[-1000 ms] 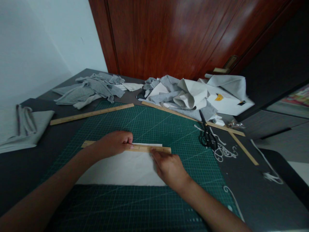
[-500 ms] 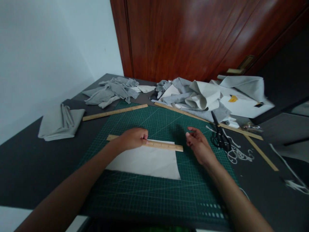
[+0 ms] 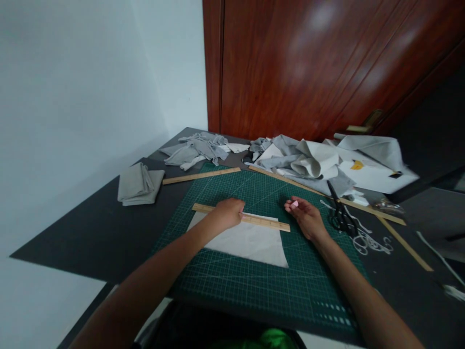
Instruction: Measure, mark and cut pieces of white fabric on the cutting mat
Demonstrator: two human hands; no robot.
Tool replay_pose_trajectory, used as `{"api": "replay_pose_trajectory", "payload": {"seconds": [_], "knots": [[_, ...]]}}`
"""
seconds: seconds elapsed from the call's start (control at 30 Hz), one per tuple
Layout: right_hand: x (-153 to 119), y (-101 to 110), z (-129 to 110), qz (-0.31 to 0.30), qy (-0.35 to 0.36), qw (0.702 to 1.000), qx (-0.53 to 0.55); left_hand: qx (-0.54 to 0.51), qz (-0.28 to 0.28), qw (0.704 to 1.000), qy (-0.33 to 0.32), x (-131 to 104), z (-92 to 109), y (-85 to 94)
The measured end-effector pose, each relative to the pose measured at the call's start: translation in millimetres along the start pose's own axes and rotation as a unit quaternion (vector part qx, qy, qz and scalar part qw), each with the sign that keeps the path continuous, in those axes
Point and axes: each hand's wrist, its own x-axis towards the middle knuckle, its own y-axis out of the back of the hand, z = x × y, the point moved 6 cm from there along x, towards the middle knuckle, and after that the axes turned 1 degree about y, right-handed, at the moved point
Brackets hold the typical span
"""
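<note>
A white piece of cloth (image 3: 250,245) lies on the green cutting mat (image 3: 225,281), with a wooden ruler (image 3: 265,221) across its far edge. My left hand (image 3: 229,212) is closed on the middle of the ruler, its knuckles hiding part of the wood. To the right of the ruler's end, my right hand (image 3: 305,216) is turned partly palm up above the mat. A small pink piece (image 3: 294,204) is held between its thumb and fingers.
Black scissors (image 3: 339,213) and curled white strips (image 3: 366,242) lie at the right. Gray and white cloth (image 3: 312,160) is heaped at the back, folded cloth (image 3: 140,185) sits at the left. More wooden rulers (image 3: 201,175) lie around the mat.
The view has shifted, so the table appears farther right and slightly lower. My right hand has turned, and the pink piece in it now shows. My left hand stays on the ruler.
</note>
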Motion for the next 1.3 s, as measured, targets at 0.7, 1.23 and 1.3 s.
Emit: {"api": "replay_pose_trajectory", "payload": {"seconds": [0.7,1.23,1.3], "knots": [[30,-1,-14,-0.175,-0.192,0.948,-0.186,0.024,-0.013,1.000,0.013,3,2,-1.8],[-21,-129,2,-0.280,0.209,0.864,-0.363,0.068,0.002,0.995,0.077,0,-6,8.1],[-26,-134,2,-0.288,0.234,0.848,-0.379,0.070,0.002,0.995,0.078,-1,-6,7.9]]}}
